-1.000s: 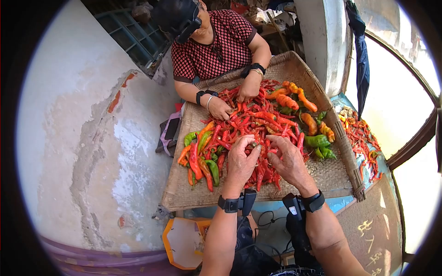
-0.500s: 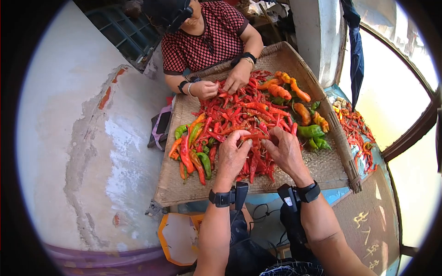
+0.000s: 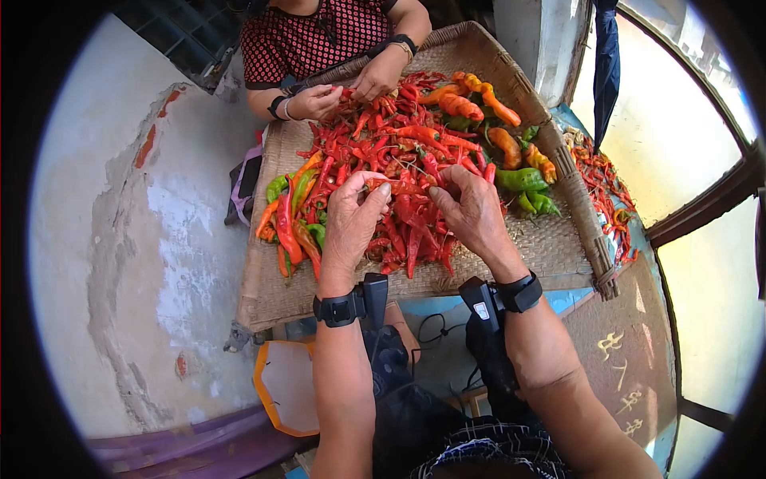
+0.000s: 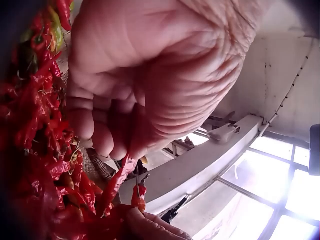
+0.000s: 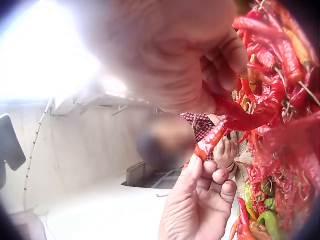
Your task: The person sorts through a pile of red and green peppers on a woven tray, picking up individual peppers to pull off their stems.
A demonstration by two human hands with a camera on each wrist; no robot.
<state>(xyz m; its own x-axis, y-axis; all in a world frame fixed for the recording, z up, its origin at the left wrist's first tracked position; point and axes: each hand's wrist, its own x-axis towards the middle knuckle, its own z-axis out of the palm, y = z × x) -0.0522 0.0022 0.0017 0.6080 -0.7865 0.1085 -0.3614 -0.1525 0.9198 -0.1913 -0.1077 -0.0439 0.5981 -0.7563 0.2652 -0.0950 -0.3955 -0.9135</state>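
Note:
Over the near part of the pile, my left hand (image 3: pixel 355 227) pinches a wrinkled red chili pepper (image 5: pixel 211 141) between thumb and fingertips. Facing it, my right hand (image 3: pixel 476 219) has thumb and fingers closed on another red chili pepper (image 5: pixel 250 116), curved and glossy. The two peppers overlap in the right wrist view, and a small gap separates the hands. Below them spreads a heap of red chili peppers (image 3: pixel 411 227) on a shallow woven tray (image 3: pixel 542 275). In the left wrist view a dark stem stands up from a red pepper (image 4: pixel 139 196) beside the right fingertips.
Across the tray another person (image 3: pixel 319 40) works in the pile with both hands. Orange peppers (image 3: pixel 459 106) and green peppers (image 3: pixel 523 180) lie at the right; mixed ones (image 3: pixel 289 227) sit at the left. More peppers (image 3: pixel 600 188) are spread beyond the tray. An orange-rimmed container (image 3: pixel 291 387) stands below.
The head view has shifted, bringing the tray up and left. My hands have come to hold red chili peppers and now stand slightly farther apart. The other person's left-side hand has lifted off the pile.

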